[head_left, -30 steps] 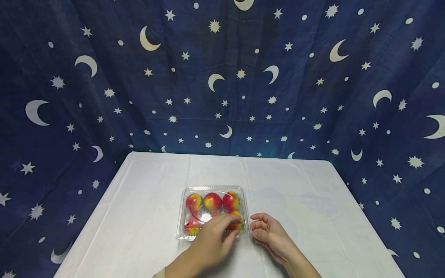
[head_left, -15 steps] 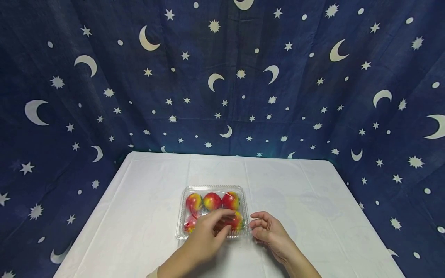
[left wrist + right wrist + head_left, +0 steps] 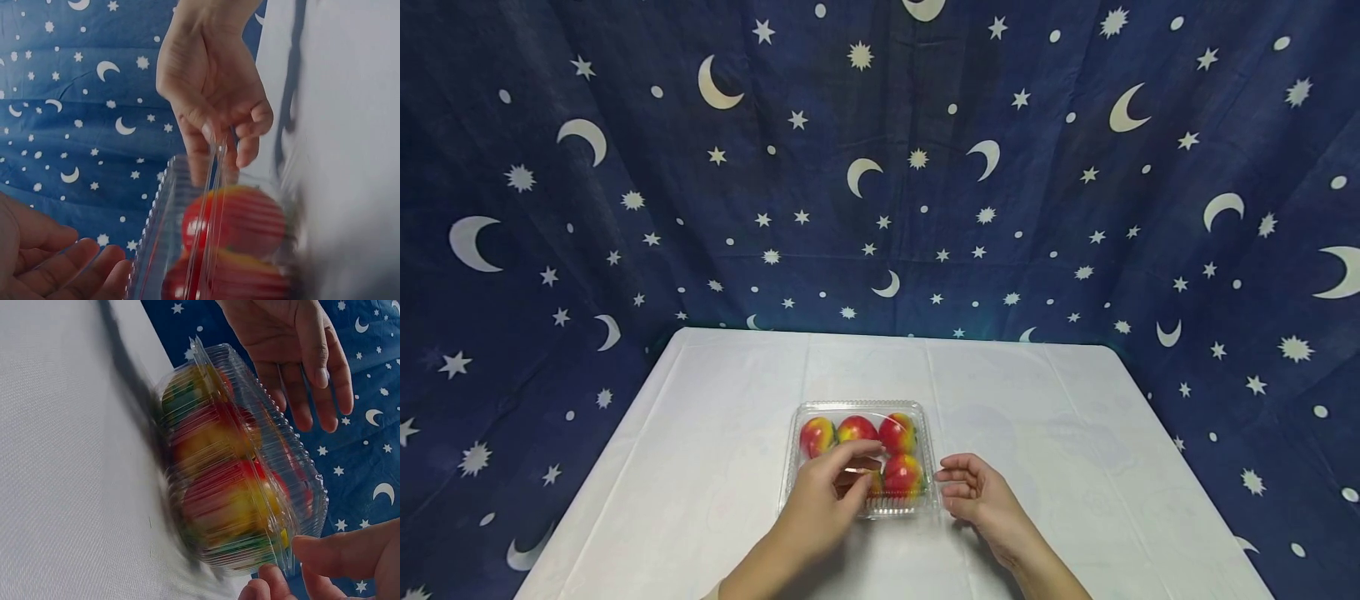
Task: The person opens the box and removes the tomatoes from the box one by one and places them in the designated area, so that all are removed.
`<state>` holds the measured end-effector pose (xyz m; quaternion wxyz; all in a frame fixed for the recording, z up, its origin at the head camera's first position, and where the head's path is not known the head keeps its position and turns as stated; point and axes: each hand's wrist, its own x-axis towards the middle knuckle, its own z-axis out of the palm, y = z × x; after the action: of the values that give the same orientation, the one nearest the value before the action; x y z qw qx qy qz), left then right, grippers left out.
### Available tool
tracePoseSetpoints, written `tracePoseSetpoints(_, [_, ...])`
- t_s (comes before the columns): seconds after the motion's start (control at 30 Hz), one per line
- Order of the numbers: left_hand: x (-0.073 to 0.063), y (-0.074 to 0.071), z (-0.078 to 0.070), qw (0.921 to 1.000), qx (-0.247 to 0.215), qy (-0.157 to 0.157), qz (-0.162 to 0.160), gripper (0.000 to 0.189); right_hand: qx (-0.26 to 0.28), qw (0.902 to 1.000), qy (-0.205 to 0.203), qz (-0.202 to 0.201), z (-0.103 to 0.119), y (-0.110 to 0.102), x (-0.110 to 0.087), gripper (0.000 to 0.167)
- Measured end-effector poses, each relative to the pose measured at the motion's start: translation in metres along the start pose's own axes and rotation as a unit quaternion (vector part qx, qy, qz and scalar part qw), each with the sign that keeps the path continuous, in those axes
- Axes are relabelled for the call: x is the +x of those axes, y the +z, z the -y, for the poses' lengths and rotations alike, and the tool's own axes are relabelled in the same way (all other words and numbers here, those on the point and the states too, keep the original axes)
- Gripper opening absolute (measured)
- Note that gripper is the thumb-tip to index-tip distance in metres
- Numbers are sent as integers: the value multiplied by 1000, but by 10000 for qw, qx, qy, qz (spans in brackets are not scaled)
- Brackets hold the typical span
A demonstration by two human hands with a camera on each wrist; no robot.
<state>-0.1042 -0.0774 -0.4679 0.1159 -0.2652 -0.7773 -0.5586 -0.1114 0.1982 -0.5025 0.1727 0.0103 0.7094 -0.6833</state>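
A clear plastic clamshell container (image 3: 859,407) with its lid down sits on the table, holding several round red-and-yellow fruits (image 3: 898,433). At its right side, my right hand (image 3: 992,508) pinches the rim between thumb and fingers, which the left wrist view shows at the flange (image 3: 219,153). My left hand (image 3: 816,504) hovers over the front left of the lid with relaxed, slightly bent fingers and nothing in them. It covers some of the front fruits. In the right wrist view, the left hand (image 3: 290,337) hangs beside the lid, apart from it.
A white cloth covers the table (image 3: 737,375), which ends at a far edge behind the container. Beyond it hangs a dark blue curtain (image 3: 805,67) with moons and stars, wrapping round both sides.
My left hand has moved left along the front of the lid, uncovering the front right fruit. My right hand has stayed at the container's right edge, and the container has not moved.
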Motion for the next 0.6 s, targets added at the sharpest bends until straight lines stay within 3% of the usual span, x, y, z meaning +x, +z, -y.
tracePoseSetpoints(0.13, [0,-7,3,9998,76,35,-170,43,-297,9995,-103,-41,1,2,-1,62])
tracePoseSetpoints(0.6, [-1,-36,6,9926,-410,-987,-574,54,-1337,9898,-414,-270,5,13,-5,76])
